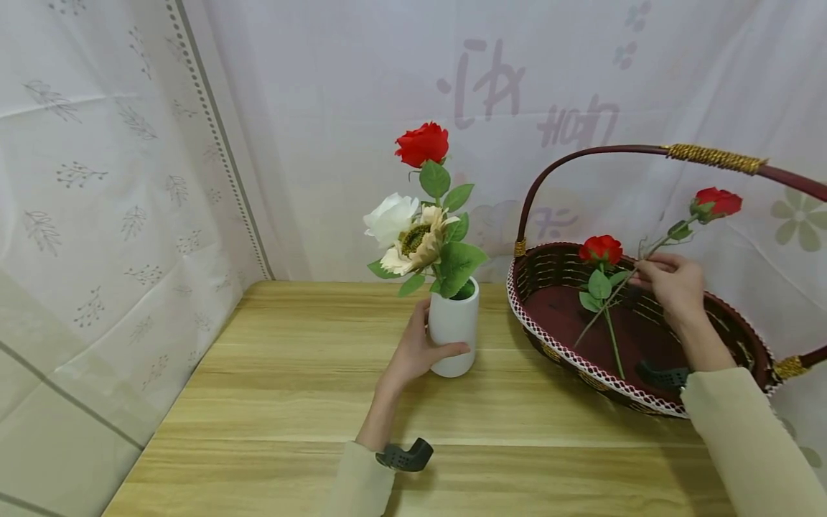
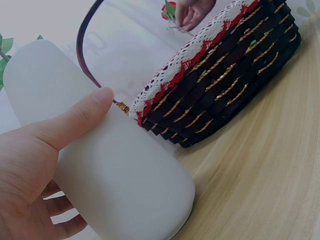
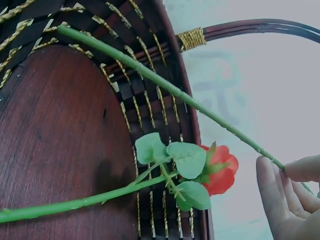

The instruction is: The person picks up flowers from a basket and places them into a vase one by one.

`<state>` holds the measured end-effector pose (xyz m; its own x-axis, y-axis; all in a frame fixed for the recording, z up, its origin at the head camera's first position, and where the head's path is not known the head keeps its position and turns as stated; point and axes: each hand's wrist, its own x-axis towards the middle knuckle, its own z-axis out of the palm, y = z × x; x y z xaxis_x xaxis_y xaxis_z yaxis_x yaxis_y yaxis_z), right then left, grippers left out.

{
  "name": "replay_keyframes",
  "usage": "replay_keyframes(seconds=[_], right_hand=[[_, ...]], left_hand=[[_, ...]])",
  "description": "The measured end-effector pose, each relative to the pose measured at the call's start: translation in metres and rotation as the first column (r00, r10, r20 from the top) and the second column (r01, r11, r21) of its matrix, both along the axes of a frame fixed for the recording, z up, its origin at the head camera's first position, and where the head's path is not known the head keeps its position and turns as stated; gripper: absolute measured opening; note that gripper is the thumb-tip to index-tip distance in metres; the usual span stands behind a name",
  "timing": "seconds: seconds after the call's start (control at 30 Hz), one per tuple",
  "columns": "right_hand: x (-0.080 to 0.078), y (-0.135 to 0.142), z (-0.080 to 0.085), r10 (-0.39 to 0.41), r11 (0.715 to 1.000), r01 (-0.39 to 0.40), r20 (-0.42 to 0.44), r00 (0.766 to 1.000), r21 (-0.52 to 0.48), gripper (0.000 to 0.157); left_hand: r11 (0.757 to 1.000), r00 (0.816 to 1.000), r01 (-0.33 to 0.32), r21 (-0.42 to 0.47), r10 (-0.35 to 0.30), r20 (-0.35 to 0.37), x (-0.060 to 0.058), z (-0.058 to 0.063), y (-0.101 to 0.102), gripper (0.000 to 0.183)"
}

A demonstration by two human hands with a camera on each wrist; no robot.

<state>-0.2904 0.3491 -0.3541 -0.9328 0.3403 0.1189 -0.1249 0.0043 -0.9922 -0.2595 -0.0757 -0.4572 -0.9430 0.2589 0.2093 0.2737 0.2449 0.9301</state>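
My left hand (image 1: 418, 347) grips a white vase (image 1: 454, 327) upright on the table, thumb across its front. Out of the vase rise a red rose (image 1: 423, 144), a white flower (image 1: 391, 219), a cream flower with a dark centre (image 1: 416, 238) and green leaves. Over the basket, my right hand (image 1: 675, 287) pinches the stem (image 3: 200, 106) of another red rose (image 1: 718, 204), its bloom up to the right and its lower stem slanting down left. A further red rose (image 1: 601, 249) lies in the basket, bloom at the far rim; the right wrist view shows its leaves.
The dark red woven basket (image 1: 562, 359) has white lace along its rim and a tall arched handle (image 1: 591, 150) with gold wrapping. It stands right of the vase on the wooden table (image 1: 291, 402). Printed white curtains (image 1: 323, 143) hang behind and at the left.
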Motion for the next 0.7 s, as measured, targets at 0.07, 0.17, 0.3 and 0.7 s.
replay_keyframes(seconds=[0.07,0.17,0.3,0.7], right_hand=[[0.0,-0.002,0.002,-0.005,1.0,0.005,-0.014,1.0,-0.013,0.021],[0.001,-0.004,0.005,-0.009,1.0,0.008,-0.036,0.999,-0.028,0.022],[0.002,-0.007,0.009,-0.015,0.997,0.01,-0.072,0.997,-0.077,0.023],[0.006,-0.023,0.026,0.005,0.985,-0.02,-0.09,0.996,-0.169,0.029]], left_hand=[[1.0,1.0,0.001,0.006,-0.001,0.002,0.0,0.0,0.0,0.1],[1.0,1.0,0.002,0.013,-0.002,-0.001,0.001,0.0,0.0,0.099],[1.0,1.0,0.003,0.025,-0.003,-0.004,0.001,0.001,0.001,0.098],[1.0,1.0,-0.002,0.006,0.002,0.001,0.004,0.006,0.0,0.098]])
